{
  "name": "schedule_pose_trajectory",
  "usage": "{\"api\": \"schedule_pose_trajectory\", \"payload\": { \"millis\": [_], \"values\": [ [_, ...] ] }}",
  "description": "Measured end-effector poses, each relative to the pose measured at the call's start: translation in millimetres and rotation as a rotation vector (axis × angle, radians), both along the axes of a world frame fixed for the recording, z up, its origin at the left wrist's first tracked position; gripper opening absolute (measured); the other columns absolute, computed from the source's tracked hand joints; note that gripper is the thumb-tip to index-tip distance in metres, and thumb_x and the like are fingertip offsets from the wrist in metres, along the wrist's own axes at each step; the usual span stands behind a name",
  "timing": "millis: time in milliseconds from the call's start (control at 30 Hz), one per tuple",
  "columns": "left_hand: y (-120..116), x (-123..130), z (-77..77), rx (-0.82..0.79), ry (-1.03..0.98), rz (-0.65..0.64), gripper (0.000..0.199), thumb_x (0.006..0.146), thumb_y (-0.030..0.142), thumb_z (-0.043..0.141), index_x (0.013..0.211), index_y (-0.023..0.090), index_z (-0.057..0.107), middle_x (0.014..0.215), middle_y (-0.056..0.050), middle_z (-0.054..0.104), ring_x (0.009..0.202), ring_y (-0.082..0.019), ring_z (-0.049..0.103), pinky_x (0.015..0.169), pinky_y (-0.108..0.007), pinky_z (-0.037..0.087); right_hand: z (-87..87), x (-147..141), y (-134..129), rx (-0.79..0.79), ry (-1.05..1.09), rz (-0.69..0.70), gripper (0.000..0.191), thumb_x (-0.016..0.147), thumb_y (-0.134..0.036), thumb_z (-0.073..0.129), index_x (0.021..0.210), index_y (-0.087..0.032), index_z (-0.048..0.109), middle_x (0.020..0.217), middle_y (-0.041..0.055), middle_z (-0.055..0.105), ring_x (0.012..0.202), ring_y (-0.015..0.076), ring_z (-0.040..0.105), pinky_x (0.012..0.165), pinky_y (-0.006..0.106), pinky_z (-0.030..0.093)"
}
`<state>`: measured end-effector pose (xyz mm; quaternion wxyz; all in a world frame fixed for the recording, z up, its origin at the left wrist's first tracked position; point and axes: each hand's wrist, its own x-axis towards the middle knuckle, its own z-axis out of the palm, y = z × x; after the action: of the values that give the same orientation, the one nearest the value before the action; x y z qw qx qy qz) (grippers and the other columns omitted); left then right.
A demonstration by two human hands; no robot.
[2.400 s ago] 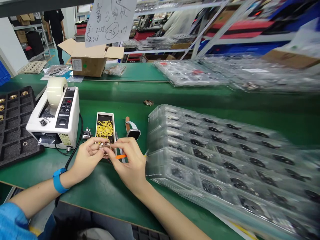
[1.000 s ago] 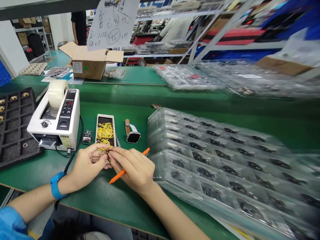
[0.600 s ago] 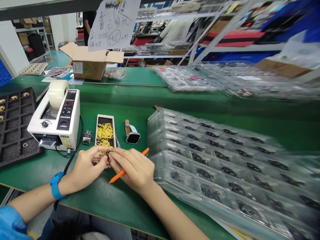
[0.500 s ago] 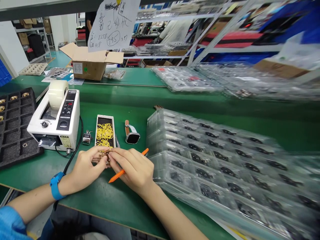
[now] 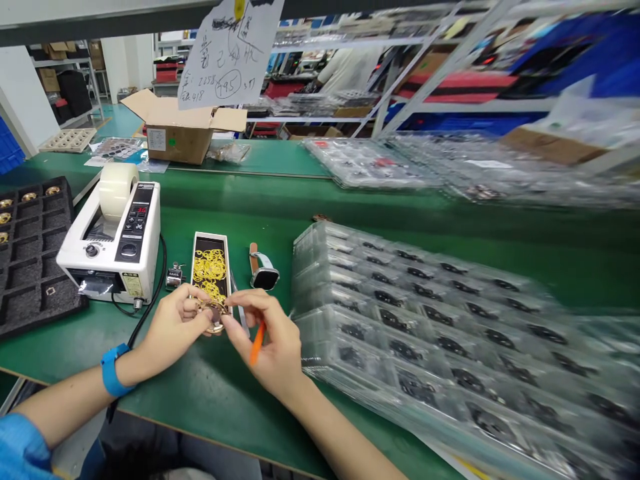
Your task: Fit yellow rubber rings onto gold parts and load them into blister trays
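Note:
My left hand, with a blue band on its wrist, is closed round a small gold-coloured round part. From the right, my right hand touches the same part with thumb and index fingertips, an orange pen-like tool tucked against its palm. Right behind the fingers lies a white box holding many yellow rings. The exact shape of the gold part is partly covered by my fingers.
A white tape dispenser and a small metal counter stand left. Further left lies a black foam tray. A smartwatch lies behind my right hand. Stacked clear plastic trays fill the right. A cardboard box stands at the back.
My right hand has opened up slightly and shifted left, and the orange tool has swung more upright in it. More of the gold part shows between my hands.

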<state>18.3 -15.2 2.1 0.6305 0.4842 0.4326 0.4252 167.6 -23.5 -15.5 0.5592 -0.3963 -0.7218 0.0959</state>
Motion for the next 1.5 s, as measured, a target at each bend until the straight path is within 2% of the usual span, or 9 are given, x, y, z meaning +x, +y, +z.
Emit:
{"api": "schedule_pose_trajectory", "payload": {
  "millis": [100,200,533,700,867,1067,1200,1367,1500],
  "values": [
    [6,-2,-0.8,-0.055,-0.048,0.005,0.021,0.065,0.025,0.071,0.072,0.015,0.054,0.059,0.004,0.061,0.052,-0.008,0.057,0.054,-0.019,0.046,4.4,6,1,-0.283,0.135,0.102,0.007,0.091,-0.027,0.047,0.093,-0.022,0.052,0.075,0.0010,0.057,0.054,0.0110,0.047,0.049,0.023,0.042],
    [8,-4,2.0,-0.095,-0.037,-0.017,0.018,0.062,0.022,0.071,0.071,0.013,0.058,0.063,0.001,0.065,0.056,-0.008,0.058,0.057,-0.019,0.045,10.8,11,4,-0.448,0.035,0.221,0.011,0.091,-0.028,0.047,0.090,-0.021,0.055,0.069,-0.0004,0.055,0.055,0.0114,0.049,0.049,0.023,0.041],
    [9,-5,9.9,-0.151,-0.001,-0.120,0.016,0.058,0.018,0.066,0.061,0.016,0.050,0.053,0.005,0.057,0.046,-0.010,0.058,0.050,-0.021,0.046,15.0,12,2,-0.313,-0.201,0.306,0.012,0.092,-0.019,0.043,0.083,-0.021,0.051,0.068,-0.0012,0.057,0.054,0.0107,0.049,0.050,0.022,0.040],
    [10,-6,7.2,-0.069,0.092,-0.114,0.013,0.060,0.018,0.064,0.062,0.015,0.051,0.048,0.007,0.051,0.038,-0.005,0.047,0.041,-0.017,0.034,13.2,9,1,-0.402,-0.214,0.324,0.022,0.095,-0.023,0.036,0.075,-0.022,0.045,0.065,-0.0016,0.056,0.056,0.0113,0.052,0.053,0.022,0.043],
    [11,-9,8.2,-0.020,0.074,-0.133,0.017,0.068,0.027,0.066,0.066,0.013,0.056,0.055,0.004,0.052,0.045,-0.006,0.045,0.042,-0.018,0.033,16.0,12,1,-0.522,-0.165,0.373,0.024,0.096,-0.033,0.036,0.079,-0.022,0.047,0.070,-0.0019,0.055,0.061,0.0112,0.050,0.056,0.022,0.042],
    [10,-6,6.5,0.058,0.049,-0.106,0.022,0.070,0.032,0.069,0.068,0.013,0.058,0.059,0.003,0.051,0.051,-0.008,0.046,0.049,-0.021,0.037,14.4,10,6,-0.690,0.063,0.362,0.049,0.093,-0.053,0.032,0.057,-0.021,0.038,0.053,-0.0034,0.039,0.051,0.0110,0.037,0.050,0.024,0.034],
    [10,-8,-0.6,0.369,0.223,0.058,0.014,0.079,0.025,0.061,0.073,0.013,0.063,0.069,-0.001,0.052,0.062,-0.011,0.051,0.055,-0.023,0.042,15.8,9,8,-0.855,0.244,0.296,0.050,0.085,-0.060,0.046,0.055,-0.020,0.045,0.047,-0.0050,0.034,0.047,0.0098,0.030,0.045,0.024,0.026],
    [12,-15,-15.8,1.141,0.709,0.101,0.027,0.091,0.014,0.041,0.102,0.014,0.066,0.071,-0.005,0.057,0.065,-0.014,0.055,0.059,-0.027,0.049,18.4,0,4,-1.044,0.531,0.483,0.044,0.078,-0.059,0.057,0.063,-0.018,0.050,0.055,-0.0049,0.039,0.044,0.0057,0.018,0.042,0.023,0.016],
    [8,-14,-16.2,1.336,0.942,0.035,0.030,0.093,0.012,0.037,0.111,0.011,0.061,0.079,-0.010,0.064,0.074,-0.019,0.062,0.067,-0.032,0.054,15.3,-4,3,-1.059,0.621,0.536,0.039,0.076,-0.053,0.062,0.066,-0.019,0.046,0.059,-0.0053,0.037,0.046,0.0058,0.015,0.040,0.022,0.015]
  ]
}}
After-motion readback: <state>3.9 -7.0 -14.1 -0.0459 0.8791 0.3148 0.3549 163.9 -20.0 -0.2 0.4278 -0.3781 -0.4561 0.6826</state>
